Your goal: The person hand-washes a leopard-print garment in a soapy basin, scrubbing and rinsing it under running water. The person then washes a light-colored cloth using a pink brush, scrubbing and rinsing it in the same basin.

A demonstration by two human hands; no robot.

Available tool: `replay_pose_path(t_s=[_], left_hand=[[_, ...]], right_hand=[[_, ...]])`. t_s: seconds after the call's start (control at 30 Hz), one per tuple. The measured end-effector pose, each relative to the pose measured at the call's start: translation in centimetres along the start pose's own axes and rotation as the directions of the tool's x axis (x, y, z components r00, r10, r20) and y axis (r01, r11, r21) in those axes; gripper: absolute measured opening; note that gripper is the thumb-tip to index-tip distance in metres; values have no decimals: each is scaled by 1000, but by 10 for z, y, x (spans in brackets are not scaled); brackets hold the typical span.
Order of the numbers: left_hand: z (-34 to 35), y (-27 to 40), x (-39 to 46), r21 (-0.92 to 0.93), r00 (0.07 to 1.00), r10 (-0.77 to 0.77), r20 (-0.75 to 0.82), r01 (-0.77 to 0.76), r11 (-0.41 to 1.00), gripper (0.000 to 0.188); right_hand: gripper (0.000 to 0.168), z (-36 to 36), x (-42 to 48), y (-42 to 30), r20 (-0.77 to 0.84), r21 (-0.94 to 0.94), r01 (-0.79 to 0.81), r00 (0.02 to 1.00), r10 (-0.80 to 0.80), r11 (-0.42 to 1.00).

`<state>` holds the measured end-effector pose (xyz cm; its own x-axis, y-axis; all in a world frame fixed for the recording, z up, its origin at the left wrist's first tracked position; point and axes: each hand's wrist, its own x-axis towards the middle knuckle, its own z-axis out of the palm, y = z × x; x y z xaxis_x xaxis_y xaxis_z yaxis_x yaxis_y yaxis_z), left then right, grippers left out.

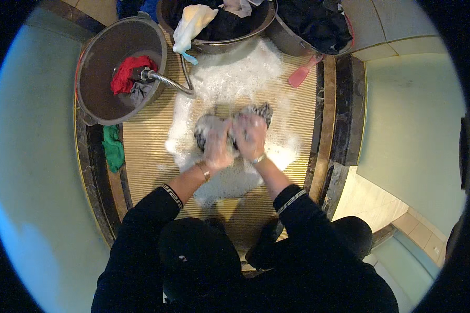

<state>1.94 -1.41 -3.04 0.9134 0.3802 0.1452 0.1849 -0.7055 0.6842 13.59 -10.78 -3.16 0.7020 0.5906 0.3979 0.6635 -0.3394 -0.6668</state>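
Observation:
A wet, soapy cloth with a black-and-white pattern point(264, 112) is bunched up on the ribbed floor, in the middle of a wide patch of white suds point(235, 180). My left hand point(216, 146) grips its left part, and my right hand point(250, 135) grips the right part. Both hands are close together, blurred by motion and coated with foam, so the separate fingers are hard to make out. A metal band circles each wrist.
A bucket point(90, 78) at left holds red cloth point(127, 74), grey cloth point(140, 92) and a shower hose end point(172, 83). Behind stand a basin point(235, 43) and another tub point(293, 41) with dark clothes. A pink brush point(300, 75) lies right, a green cloth point(113, 148) left.

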Motion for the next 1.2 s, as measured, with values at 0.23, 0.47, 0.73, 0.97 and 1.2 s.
replay_pose_path(t_s=[0.23, 0.47, 0.73, 0.97, 1.2], left_hand=[[-6, -43, 94, 258, 929, -236, 285, 163, 952, 71], [-25, 1, 43, 205, 998, 50, 26, -55, 977, 54], [4, -37, 58, 85, 923, -176, 343, 156, 984, 59], [-39, 11, 43, 125, 914, -368, -169, 391, 912, 80], [-34, 12, 50, -417, 848, -518, -111, 434, 799, 74]], right_hand=[[20, 42, 55, 46, 324, -369, 39, 942, 89, 928], [8, 7, 26, 0, -65, 109, -105, 992, 112, 988], [37, 28, 32, 37, 403, -347, -145, 869, 287, 927], [51, 9, 95, 5, 136, -556, -323, 874, 467, 766], [23, 25, 16, 7, 15, 186, -139, 990, 139, 973]])
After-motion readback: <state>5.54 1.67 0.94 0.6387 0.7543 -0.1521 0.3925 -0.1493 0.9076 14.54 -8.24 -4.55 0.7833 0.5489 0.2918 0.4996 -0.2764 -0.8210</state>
